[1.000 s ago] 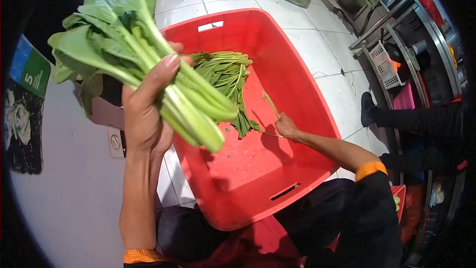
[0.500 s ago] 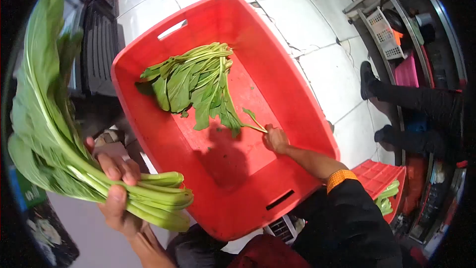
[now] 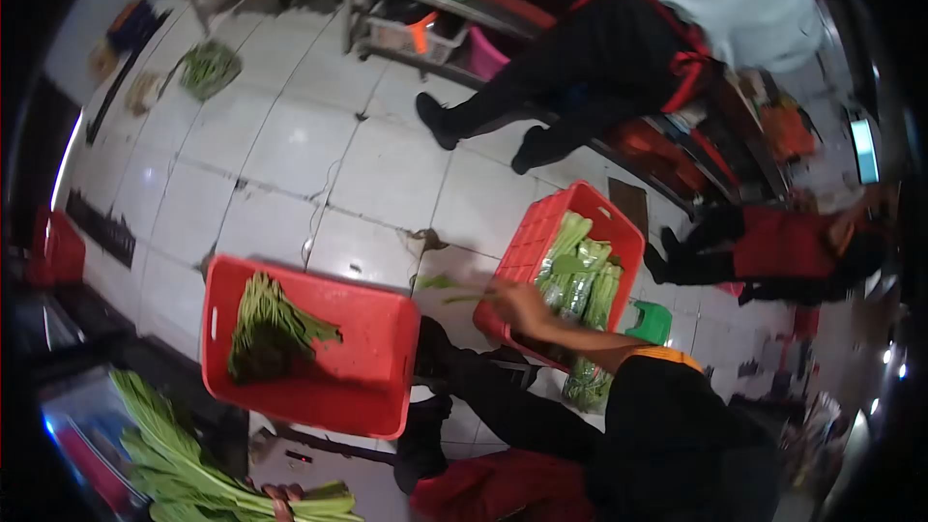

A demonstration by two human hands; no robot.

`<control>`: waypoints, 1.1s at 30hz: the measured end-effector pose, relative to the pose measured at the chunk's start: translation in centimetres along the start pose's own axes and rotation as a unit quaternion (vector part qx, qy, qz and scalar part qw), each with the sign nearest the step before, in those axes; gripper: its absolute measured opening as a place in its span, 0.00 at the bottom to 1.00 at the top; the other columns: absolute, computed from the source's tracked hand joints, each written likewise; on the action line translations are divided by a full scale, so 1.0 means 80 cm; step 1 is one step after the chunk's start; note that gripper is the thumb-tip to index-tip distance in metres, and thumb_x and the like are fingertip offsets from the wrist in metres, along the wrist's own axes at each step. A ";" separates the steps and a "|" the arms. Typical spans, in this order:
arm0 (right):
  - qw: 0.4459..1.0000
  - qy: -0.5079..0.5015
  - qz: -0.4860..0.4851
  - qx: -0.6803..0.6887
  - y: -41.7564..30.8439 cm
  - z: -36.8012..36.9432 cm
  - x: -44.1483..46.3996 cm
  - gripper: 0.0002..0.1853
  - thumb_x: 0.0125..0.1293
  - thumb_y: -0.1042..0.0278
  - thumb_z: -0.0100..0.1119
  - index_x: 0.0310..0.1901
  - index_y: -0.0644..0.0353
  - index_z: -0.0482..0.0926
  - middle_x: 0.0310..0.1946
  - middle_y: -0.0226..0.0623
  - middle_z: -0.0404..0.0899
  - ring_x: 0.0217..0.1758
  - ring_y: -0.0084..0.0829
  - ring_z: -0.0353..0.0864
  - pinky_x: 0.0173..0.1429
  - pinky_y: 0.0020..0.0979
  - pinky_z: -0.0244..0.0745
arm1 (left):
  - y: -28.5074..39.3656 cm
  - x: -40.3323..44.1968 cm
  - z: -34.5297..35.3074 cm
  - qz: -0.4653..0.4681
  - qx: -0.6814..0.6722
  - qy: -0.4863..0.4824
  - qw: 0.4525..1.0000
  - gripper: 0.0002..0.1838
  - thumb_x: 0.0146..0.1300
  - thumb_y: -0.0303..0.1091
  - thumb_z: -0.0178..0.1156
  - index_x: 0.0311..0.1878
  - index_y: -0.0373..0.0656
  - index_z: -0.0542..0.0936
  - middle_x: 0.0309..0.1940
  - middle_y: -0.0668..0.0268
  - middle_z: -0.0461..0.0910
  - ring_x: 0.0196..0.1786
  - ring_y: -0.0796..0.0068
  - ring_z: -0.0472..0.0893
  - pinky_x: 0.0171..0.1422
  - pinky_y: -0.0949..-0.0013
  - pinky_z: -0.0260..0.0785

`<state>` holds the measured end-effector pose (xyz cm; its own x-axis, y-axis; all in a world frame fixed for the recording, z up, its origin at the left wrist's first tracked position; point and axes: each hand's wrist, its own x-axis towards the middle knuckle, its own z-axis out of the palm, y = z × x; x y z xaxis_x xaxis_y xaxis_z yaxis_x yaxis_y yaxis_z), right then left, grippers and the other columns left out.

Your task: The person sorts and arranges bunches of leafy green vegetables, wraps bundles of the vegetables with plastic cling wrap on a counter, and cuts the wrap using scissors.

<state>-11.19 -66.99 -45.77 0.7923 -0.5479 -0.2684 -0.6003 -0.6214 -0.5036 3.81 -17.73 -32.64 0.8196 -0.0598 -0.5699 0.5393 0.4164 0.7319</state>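
At lower left, the left hand (image 3: 281, 500) grips a bunch of greens (image 3: 179, 449); mid-frame, the right hand (image 3: 523, 308) pinches thin stems (image 3: 466, 298). Packed greens (image 3: 578, 278) already lie in the centre-right crate (image 3: 530, 224), loose leaves (image 3: 263, 324) in the left tub (image 3: 372, 333).

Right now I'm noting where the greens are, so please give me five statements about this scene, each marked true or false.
1. The left hand holds a bunch of leafy greens. True.
2. The right hand is empty. False: the right hand holds thin stems.
3. The red tub holds no greens. False: a pile of greens lies in it.
4. The red crate contains greens. True.
5. The bag of greens sits inside the red tub. False: that bag lies on the tiled floor.
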 end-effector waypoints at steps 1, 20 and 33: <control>0.997 0.023 0.001 -0.068 0.044 -0.036 0.000 0.13 0.53 0.63 0.62 0.41 0.55 0.77 0.25 0.47 0.80 0.27 0.46 0.82 0.33 0.45 0.76 | 0.011 -0.006 0.001 -0.001 0.027 0.007 1.000 0.20 0.65 0.40 0.56 0.56 0.39 0.71 0.43 0.61 0.73 0.44 0.69 0.74 0.49 0.62 0.73; 0.889 0.124 0.436 0.057 0.108 -0.031 -0.477 0.12 0.63 0.67 0.52 0.46 0.59 0.78 0.40 0.47 0.79 0.46 0.49 0.78 0.49 0.48 0.73 | 0.095 -0.085 0.286 -0.061 0.175 -0.198 0.962 0.21 0.64 0.41 0.56 0.58 0.44 0.73 0.35 0.72 0.76 0.37 0.80 0.76 0.42 0.67 0.74; 0.722 0.071 0.688 -0.009 0.309 -0.046 -0.659 0.31 0.56 0.58 0.63 0.61 0.54 0.66 0.53 0.47 0.72 0.58 0.48 0.71 0.60 0.45 0.68 | -0.005 -0.189 0.381 -0.079 0.369 -0.189 0.906 0.20 0.61 0.41 0.58 0.54 0.42 0.73 0.38 0.64 0.77 0.41 0.68 0.78 0.47 0.58 0.75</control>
<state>-68.17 -55.51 -41.06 -0.5737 -0.7049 -0.4171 -0.8113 0.5590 0.1712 -2.86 -44.66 -12.94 0.6537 -0.4312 -0.6219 0.5228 -0.3369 0.7830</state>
